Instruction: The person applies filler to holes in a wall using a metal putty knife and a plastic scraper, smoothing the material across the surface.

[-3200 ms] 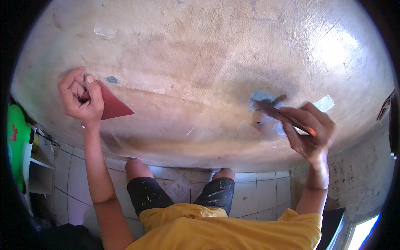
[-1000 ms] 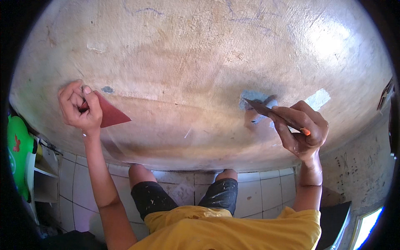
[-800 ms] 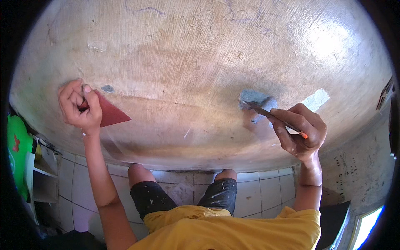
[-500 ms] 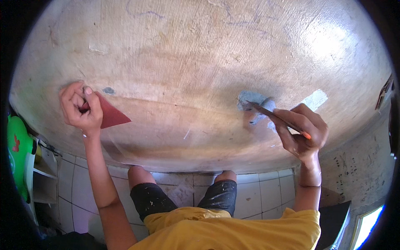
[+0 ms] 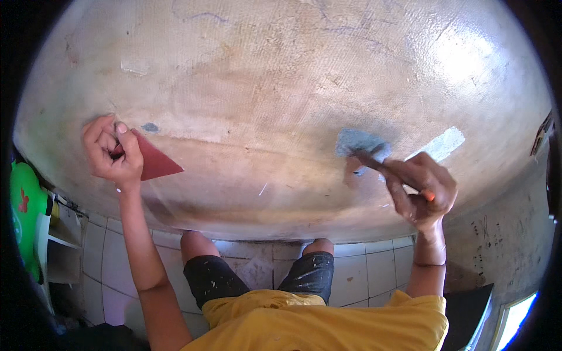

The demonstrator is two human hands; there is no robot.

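Note:
My left hand is closed with its knuckles close to the beige wall. A folded piece of red-brown sandpaper is gripped in it, and a pointed corner sticks out to the right. Above the sandpaper is a small grey spot on the wall. On the right, my right hand is wrapped round a slim dark tool with an orange butt end. Its far end lies at the lower edge of a grey patch on the wall; blur hides the tip's shape. A pale patch lies beyond my right hand.
Below the wall, pale floor tiles show around my knees. A green plastic thing and a white shelf stand at the left. A rough grey wall rises at the right, with a dark, flat-sided object below it.
My right hand and the tool have shifted slightly, and the tool's tip has moved down over the grey patch. My left hand and the sandpaper are nearly still.

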